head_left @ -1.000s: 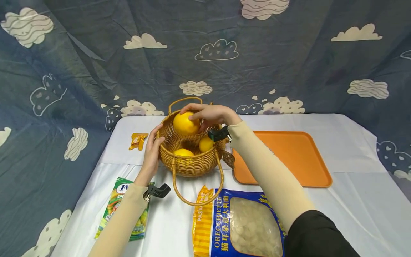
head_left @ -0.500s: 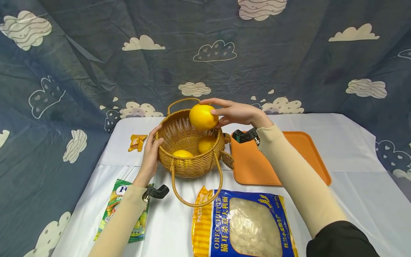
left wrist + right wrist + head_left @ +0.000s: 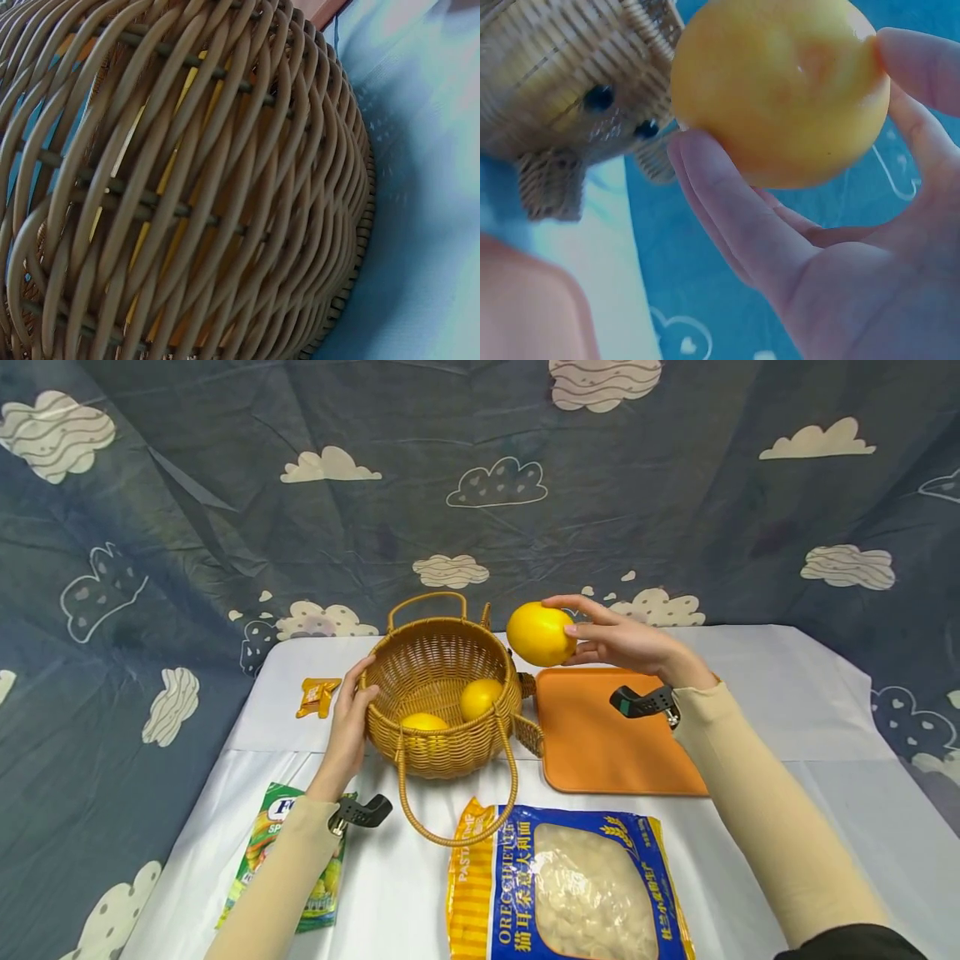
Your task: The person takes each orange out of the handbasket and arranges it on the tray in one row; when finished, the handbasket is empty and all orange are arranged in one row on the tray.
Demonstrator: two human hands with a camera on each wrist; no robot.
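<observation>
My right hand point(image 3: 630, 642) holds a yellow lemon point(image 3: 540, 634) by thumb and fingers, raised in the air above the back left corner of the orange tray point(image 3: 615, 735). The right wrist view shows the lemon point(image 3: 780, 90) rounded, with fingers around its side. My left hand point(image 3: 348, 718) grips the left rim of a wicker basket point(image 3: 442, 752), thumb at the inside edge. Two more lemons lie in the basket, one at the right point(image 3: 480, 698) and one at the front point(image 3: 424, 722). The left wrist view shows only the woven basket wall point(image 3: 225, 187) close up.
In front lies a blue and yellow pasta bag point(image 3: 570, 885), partly under the basket's front handle point(image 3: 457, 842). A green packet point(image 3: 322, 893) is beneath the left forearm. An orange-wrapped snack point(image 3: 317, 697) sits left of the basket. A cloud-printed cloth point(image 3: 480, 427) hangs behind the table.
My right hand has lifted the lemon out of the basket and carried it right, past the rim. The left hand stays on the basket's rim.
</observation>
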